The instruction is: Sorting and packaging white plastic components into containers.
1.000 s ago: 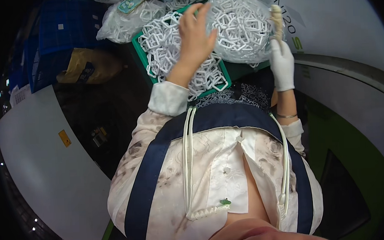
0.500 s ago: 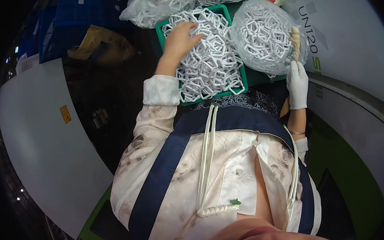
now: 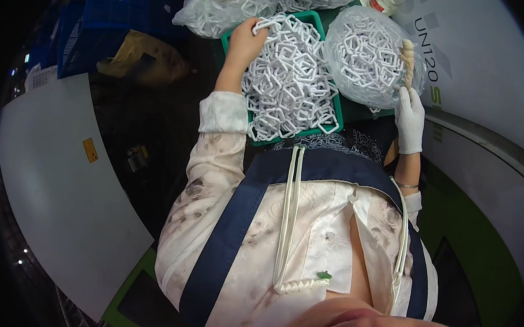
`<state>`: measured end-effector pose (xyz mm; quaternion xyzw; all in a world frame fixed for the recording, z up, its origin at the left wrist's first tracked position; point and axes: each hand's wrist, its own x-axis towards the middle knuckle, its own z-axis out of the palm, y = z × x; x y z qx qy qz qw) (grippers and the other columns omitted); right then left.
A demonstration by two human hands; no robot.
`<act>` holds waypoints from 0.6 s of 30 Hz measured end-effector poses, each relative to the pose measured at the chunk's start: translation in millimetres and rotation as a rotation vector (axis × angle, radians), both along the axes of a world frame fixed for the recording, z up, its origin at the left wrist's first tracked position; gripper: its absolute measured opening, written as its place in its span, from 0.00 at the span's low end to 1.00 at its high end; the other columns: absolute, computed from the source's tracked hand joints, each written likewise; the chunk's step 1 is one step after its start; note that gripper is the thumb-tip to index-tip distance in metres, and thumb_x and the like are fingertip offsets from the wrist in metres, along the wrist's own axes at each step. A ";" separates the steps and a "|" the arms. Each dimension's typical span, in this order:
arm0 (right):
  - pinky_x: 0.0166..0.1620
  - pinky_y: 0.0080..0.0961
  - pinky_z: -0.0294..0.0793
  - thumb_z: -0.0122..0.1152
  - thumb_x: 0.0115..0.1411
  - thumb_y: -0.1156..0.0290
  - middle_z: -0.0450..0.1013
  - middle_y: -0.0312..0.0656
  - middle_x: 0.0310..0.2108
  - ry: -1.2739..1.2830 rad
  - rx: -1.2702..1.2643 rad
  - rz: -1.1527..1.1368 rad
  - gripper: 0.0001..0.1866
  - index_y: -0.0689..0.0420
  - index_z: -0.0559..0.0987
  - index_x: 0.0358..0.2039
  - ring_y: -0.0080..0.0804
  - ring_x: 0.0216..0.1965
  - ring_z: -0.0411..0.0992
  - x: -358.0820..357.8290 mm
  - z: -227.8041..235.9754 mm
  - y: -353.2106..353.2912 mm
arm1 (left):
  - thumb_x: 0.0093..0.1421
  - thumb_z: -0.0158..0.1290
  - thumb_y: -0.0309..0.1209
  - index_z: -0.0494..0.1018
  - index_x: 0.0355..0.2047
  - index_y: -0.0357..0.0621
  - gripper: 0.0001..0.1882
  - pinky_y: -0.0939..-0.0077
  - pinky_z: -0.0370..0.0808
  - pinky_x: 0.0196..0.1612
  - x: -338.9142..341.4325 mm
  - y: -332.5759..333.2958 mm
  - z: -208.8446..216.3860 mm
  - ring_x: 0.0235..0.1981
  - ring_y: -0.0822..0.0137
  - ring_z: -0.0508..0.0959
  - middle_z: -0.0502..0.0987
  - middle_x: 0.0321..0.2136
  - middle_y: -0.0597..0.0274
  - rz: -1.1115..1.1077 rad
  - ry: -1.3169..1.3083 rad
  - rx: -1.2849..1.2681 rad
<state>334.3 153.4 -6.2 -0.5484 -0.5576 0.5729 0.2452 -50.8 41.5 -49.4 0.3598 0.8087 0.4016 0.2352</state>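
A green bin (image 3: 338, 109) in front of me is heaped with white angular plastic links (image 3: 293, 73). At its far left corner my bare left hand (image 3: 247, 44) is closed, its fingers pinching a white plastic link (image 3: 259, 27) at the edge of the heap. To the right, my right hand (image 3: 410, 123) wears a white glove. Its fingers are closed on the lower end of a beige, lumpy stick-like handle (image 3: 408, 61), which points upward. Behind that handle lies a clear plastic bag (image 3: 338, 59) full of similar white links.
More clear bags of white links (image 3: 224, 14) stand beyond the bin. A glass jar (image 3: 385, 1) is at the far right. Blue crates (image 3: 109, 20) and a brown paper-like sack (image 3: 141, 57) lie at the left. Pale machine panels (image 3: 55, 174) flank both sides.
My left hand has drawn back left from over the heap and closed on a link at the bin's far left. The right hand keeps its hold; the whole view has shifted slightly.
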 end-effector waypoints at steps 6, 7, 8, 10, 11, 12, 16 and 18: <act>0.20 0.12 0.48 0.50 0.71 0.61 0.54 0.21 0.18 -0.004 0.036 0.022 0.15 0.59 0.80 0.43 0.08 0.17 0.50 -1.4 6.7 -4.0 | 0.56 0.57 0.41 0.79 0.46 0.48 0.19 0.58 0.77 0.45 6.0 54.2 -0.5 0.40 0.49 0.82 0.82 0.37 0.47 -0.116 0.372 -0.106; 0.21 0.12 0.48 0.50 0.71 0.61 0.54 0.22 0.18 0.005 0.043 0.020 0.15 0.59 0.80 0.43 0.08 0.17 0.50 -0.2 5.9 -4.5 | 0.54 0.58 0.43 0.80 0.45 0.51 0.20 0.56 0.76 0.46 8.6 59.4 -4.7 0.43 0.50 0.81 0.81 0.40 0.50 -0.123 0.449 -0.202; 0.21 0.12 0.48 0.50 0.71 0.62 0.55 0.22 0.19 0.015 0.050 0.020 0.15 0.60 0.80 0.43 0.08 0.18 0.50 0.8 5.5 -4.8 | 0.54 0.58 0.43 0.80 0.45 0.51 0.20 0.56 0.76 0.46 9.8 61.6 -8.3 0.43 0.50 0.81 0.81 0.40 0.50 -0.126 0.450 -0.198; 0.22 0.12 0.49 0.51 0.71 0.62 0.55 0.22 0.19 0.015 0.058 0.016 0.15 0.60 0.80 0.43 0.09 0.18 0.51 3.2 5.1 -5.6 | 0.52 0.60 0.42 0.81 0.44 0.52 0.20 0.57 0.76 0.47 12.0 63.8 -14.7 0.44 0.51 0.79 0.78 0.42 0.52 -0.141 0.605 -0.298; 0.22 0.12 0.49 0.51 0.71 0.62 0.55 0.22 0.19 0.013 0.063 0.016 0.16 0.61 0.80 0.43 0.09 0.19 0.51 4.4 4.7 -6.4 | 0.52 0.60 0.42 0.81 0.44 0.52 0.20 0.57 0.76 0.47 12.8 63.2 -17.4 0.44 0.51 0.79 0.78 0.42 0.52 -0.146 0.606 -0.298; 0.22 0.12 0.49 0.51 0.71 0.62 0.55 0.22 0.19 0.014 0.061 0.013 0.16 0.61 0.80 0.43 0.09 0.19 0.51 4.6 4.9 -7.0 | 0.51 0.61 0.41 0.81 0.43 0.50 0.19 0.57 0.76 0.47 12.7 61.3 -19.9 0.44 0.50 0.79 0.77 0.43 0.53 -0.165 0.608 -0.251; 0.23 0.12 0.50 0.51 0.71 0.62 0.56 0.23 0.20 0.011 0.060 0.025 0.16 0.61 0.80 0.43 0.09 0.19 0.51 3.4 4.9 -6.2 | 0.48 0.63 0.39 0.82 0.37 0.46 0.16 0.58 0.74 0.50 13.9 49.5 -24.1 0.45 0.53 0.76 0.76 0.39 0.53 -0.148 0.620 -0.065; 0.23 0.12 0.50 0.51 0.71 0.62 0.56 0.23 0.20 0.014 0.069 0.041 0.15 0.61 0.80 0.43 0.09 0.19 0.51 2.6 5.3 -6.5 | 0.48 0.63 0.38 0.81 0.37 0.44 0.17 0.62 0.75 0.49 10.4 39.2 -19.9 0.43 0.56 0.77 0.76 0.40 0.54 -0.141 0.517 -0.083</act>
